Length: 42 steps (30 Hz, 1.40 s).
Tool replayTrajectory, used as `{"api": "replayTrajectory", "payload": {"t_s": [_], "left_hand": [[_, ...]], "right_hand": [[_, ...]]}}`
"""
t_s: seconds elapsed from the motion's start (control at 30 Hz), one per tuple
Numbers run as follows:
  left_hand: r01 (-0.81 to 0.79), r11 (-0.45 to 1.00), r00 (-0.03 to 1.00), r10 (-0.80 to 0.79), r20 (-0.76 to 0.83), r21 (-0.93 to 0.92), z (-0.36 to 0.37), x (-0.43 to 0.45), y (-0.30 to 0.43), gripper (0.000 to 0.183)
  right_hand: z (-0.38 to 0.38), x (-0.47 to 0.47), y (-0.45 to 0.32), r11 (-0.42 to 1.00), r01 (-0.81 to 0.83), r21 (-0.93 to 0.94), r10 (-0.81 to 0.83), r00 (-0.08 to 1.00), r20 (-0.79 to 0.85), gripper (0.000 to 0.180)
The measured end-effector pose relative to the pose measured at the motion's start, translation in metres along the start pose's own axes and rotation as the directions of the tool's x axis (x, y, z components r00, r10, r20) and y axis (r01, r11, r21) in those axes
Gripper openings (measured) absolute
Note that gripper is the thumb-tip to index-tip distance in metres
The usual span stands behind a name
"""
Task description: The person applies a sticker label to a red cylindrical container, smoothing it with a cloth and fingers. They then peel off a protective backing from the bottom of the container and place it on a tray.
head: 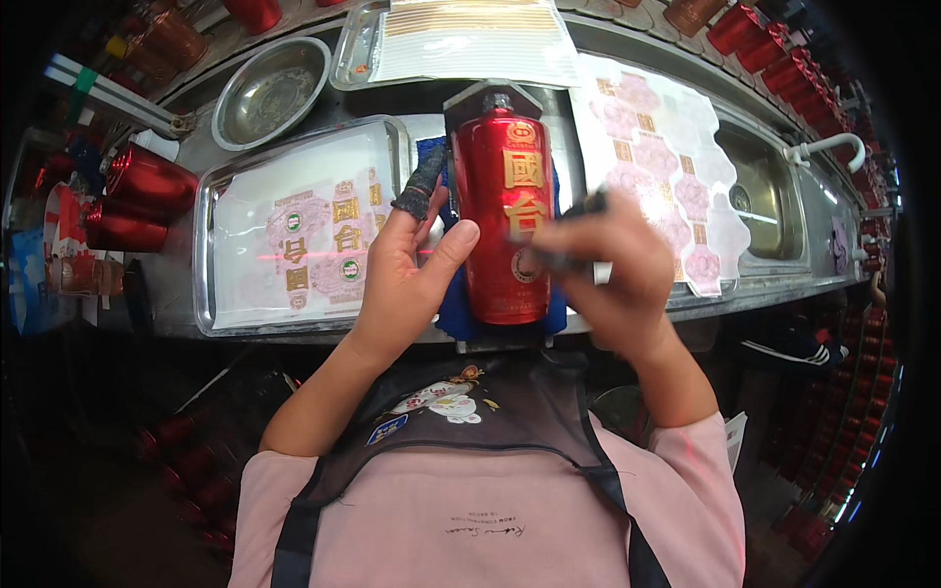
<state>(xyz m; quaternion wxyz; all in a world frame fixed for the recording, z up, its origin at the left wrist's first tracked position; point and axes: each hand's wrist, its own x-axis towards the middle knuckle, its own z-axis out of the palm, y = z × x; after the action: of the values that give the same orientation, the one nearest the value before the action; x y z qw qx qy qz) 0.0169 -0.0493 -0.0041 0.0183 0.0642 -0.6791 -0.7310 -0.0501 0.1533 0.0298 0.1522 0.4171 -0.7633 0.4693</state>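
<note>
A glossy red bottle (485, 250) with gold characters lies on its back in a metal cradle (463, 99) over a blue cloth (450, 316), its neck pointing away from me. My left hand (412, 257) is at the bottle's left side, thumb raised near its surface and fingers apart, with black wrapping on a finger. Over the right side of the bottle, my right hand (610, 257) is blurred by motion, its dark-wrapped fingers near the lower gold character. Whether it holds something cannot be told.
Left of the cradle is a metal tray (206, 294) with printed decal sheets (257, 191). More decal sheets (662, 176) lie at the right, beside a sink (772, 242) with a white faucet (831, 151). A metal bowl (272, 92), a striped-sheet stack (478, 44) and red bottles (151, 180) stand around.
</note>
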Motion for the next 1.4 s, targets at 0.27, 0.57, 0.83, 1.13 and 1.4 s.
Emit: {"api": "replayTrajectory", "payload": {"t_s": [0.27, 0.57, 0.83, 1.13, 1.4], "left_hand": [[-0.163, 0.974, 0.985, 0.153, 0.074, 0.159, 0.018, 0.005, -0.007, 0.073], [-0.01, 0.997, 0.996, 0.004, 0.084, 0.072, 0.007, 0.009, -0.014, 0.051], [-0.035, 0.999, 0.997, 0.033, 0.075, 0.019, 0.009, 0.009, -0.014, 0.07], [-0.068, 0.997, 0.991, 0.064, 0.114, 0.029, 0.007, 0.0, -0.013, 0.074], [-0.075, 0.992, 0.996, 0.07, 0.054, 0.106, -0.001, -0.028, -0.028, 0.071]], "right_hand": [[0.001, -0.069, -0.017, 1.0, 0.003, 0.022, -0.002, 1.0, -0.012, 0.036], [0.017, 0.018, 0.05, 0.823, -0.453, 0.343, 0.551, 0.783, -0.287, 0.018], [0.011, -0.053, -0.008, 0.995, 0.098, 0.024, -0.096, 0.992, -0.087, 0.035], [0.015, -0.006, 0.033, 0.973, -0.201, 0.115, 0.229, 0.906, -0.356, 0.018], [0.027, -0.069, -0.025, 0.775, -0.538, 0.33, 0.6, 0.791, -0.12, 0.021]]}}
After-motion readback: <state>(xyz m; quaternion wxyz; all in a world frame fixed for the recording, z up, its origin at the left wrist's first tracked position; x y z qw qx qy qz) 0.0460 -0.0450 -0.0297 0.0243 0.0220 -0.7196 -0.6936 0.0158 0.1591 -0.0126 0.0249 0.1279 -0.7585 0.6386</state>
